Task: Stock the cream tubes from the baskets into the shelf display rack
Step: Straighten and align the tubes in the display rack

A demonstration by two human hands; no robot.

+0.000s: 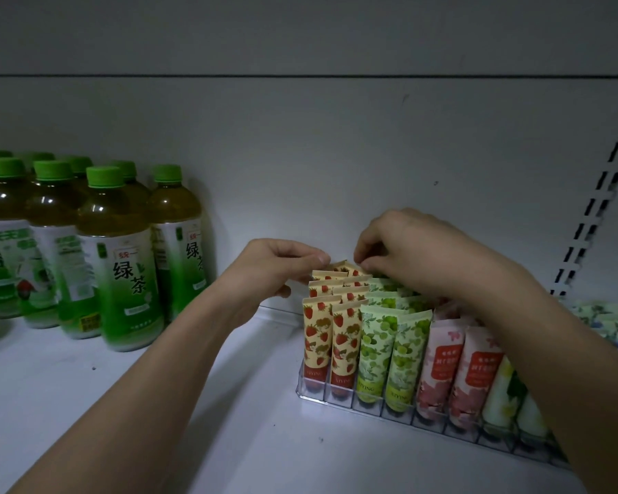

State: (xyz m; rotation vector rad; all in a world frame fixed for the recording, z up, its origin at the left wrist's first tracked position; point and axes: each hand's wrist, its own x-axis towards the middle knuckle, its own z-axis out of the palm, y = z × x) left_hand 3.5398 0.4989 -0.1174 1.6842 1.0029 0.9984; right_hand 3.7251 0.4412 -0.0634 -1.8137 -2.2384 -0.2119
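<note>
Nearest us, our two forearms reach in over the white shelf (229,440) toward the clear acrylic display rack (339,399), whose front slots already hold upright cream tubes: strawberry-print tubes (344,342) at the left, then green grape-print tubes (373,354), pink tubes (473,376) and pale white-green tubes (500,401) at the right. Our right forearm crosses low over the pink and pale rows; we judge that dragging it back could tip those tubes forward out of their shallow slots.

Further back, our left hand (282,265) curls at the rear of the strawberry rows, thumb and forefinger pinching the crimped top of the back strawberry tube (339,267). Our right hand (407,247) closes its fingertips on the same tube top from the other side. The rear rows stand tightly packed, so pressing this tube down askew could wedge it or knock its neighbours into a lean.

No basket shows. Well apart at the left, green tea bottles (122,258) stand against the back wall (336,137); a wide left elbow could nudge them.
</note>
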